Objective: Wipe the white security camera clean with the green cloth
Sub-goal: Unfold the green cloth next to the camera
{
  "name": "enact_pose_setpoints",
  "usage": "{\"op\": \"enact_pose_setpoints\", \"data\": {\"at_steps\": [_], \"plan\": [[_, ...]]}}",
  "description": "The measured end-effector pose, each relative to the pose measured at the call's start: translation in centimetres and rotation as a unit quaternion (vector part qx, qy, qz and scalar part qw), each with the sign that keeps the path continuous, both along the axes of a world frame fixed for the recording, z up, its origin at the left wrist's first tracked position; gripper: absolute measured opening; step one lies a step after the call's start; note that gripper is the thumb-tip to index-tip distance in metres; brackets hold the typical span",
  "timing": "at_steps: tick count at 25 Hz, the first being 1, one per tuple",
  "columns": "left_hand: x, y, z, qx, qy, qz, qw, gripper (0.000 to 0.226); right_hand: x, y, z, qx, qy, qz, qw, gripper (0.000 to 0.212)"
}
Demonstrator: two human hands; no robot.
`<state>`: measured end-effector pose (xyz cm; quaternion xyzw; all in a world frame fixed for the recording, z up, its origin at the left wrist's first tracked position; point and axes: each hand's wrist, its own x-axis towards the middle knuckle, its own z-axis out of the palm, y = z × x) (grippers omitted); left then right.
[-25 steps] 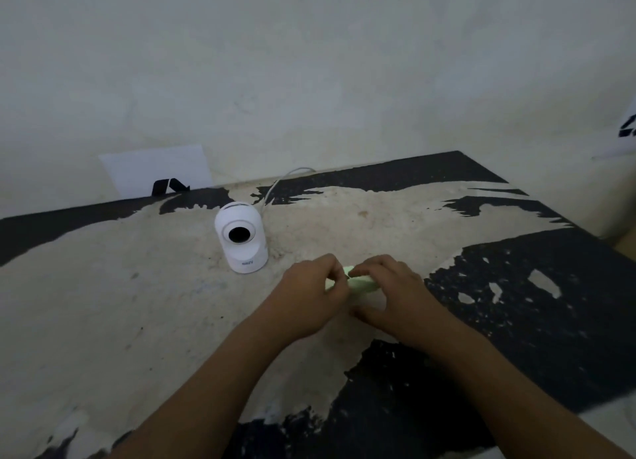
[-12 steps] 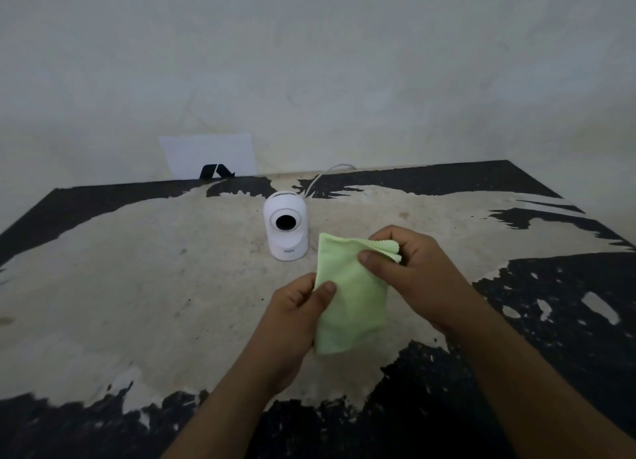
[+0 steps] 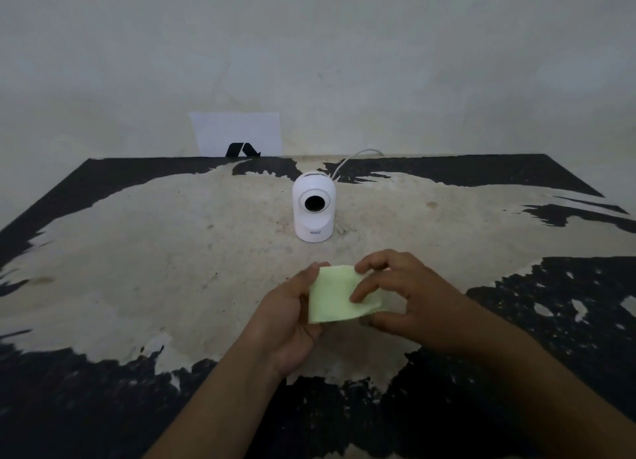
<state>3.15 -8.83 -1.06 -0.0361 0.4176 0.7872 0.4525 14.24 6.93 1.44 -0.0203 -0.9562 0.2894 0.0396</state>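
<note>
The white security camera (image 3: 314, 208) stands upright in the middle of the table, its dark round lens facing me and a white cable running off behind it. Below it, nearer to me, both hands hold the pale green cloth (image 3: 339, 295), now folded into a small square. My left hand (image 3: 292, 315) cups the cloth's left edge from underneath. My right hand (image 3: 406, 296) pinches its right side, fingers on top and thumb below. The cloth is a short way in front of the camera and does not touch it.
The table (image 3: 155, 259) has a worn top, pale in the middle with black patches around the edges. A white sheet with a black mark (image 3: 237, 135) leans on the wall behind the table. The wall closes off the far side.
The cloth went from a bunched wad to hanging open, and is now folded into a smaller square between both hands. The view has shifted so the security camera sits near the centre.
</note>
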Motion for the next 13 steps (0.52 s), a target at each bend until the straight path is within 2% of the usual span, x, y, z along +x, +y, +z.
{"op": "enact_pose_setpoints", "data": {"at_steps": [1, 2, 3, 4, 5, 6, 7, 8, 10, 11, 13], "plan": [[-0.1, 0.0, 0.1, -0.011, 0.03, 0.002, 0.999, 0.023, 0.1, 0.2, 0.1, -0.06, -0.012, -0.013, 0.998, 0.03], [-0.2, -0.1, 0.4, -0.02, 0.063, 0.0, 0.998, 0.02, -0.1, 0.3, 0.3, -0.159, 0.004, -0.045, 0.986, 0.033], [-0.4, -0.1, 0.7, -0.028, 0.097, -0.005, 0.995, 0.018, -0.6, 0.4, 0.1, -0.285, 0.032, -0.09, 0.954, 0.034], [-0.5, -0.1, 1.2, -0.031, 0.132, -0.014, 0.991, 0.017, -1.4, 0.6, -0.3, -0.408, 0.051, -0.121, 0.904, 0.036], [-0.6, 0.1, 1.7, -0.033, 0.165, -0.026, 0.985, 0.017, -2.1, 0.5, -0.6, -0.499, 0.049, -0.135, 0.855, 0.043], [-0.8, 0.3, 2.3, -0.036, 0.202, -0.038, 0.978, 0.017, -2.9, 0.3, -1.2, -0.553, 0.036, -0.132, 0.822, 0.05], [-1.1, 0.6, 2.7, -0.048, 0.248, -0.046, 0.966, 0.017, -3.6, 0.0, -1.6, -0.579, 0.023, -0.121, 0.806, 0.053], [-1.5, 0.8, 3.1, -0.075, 0.307, -0.049, 0.948, 0.018, -4.3, -0.4, -2.0, -0.578, 0.016, -0.114, 0.808, 0.047], [-2.9, 1.0, 3.4, -0.14, 0.412, -0.029, 0.9, 0.02, -5.4, -0.6, -2.0, -0.533, 0.018, -0.139, 0.834, 0.022], [-3.9, 1.1, 3.4, -0.164, 0.439, -0.007, 0.884, 0.019, -6.0, -0.3, -2.0, -0.527, 0.031, -0.168, 0.833, 0.011], [-6.3, 1.1, 2.8, -0.22, 0.478, 0.039, 0.849, 0.014, -7.6, 0.9, -1.6, -0.539, 0.079, -0.23, 0.806, 0.008]]}}
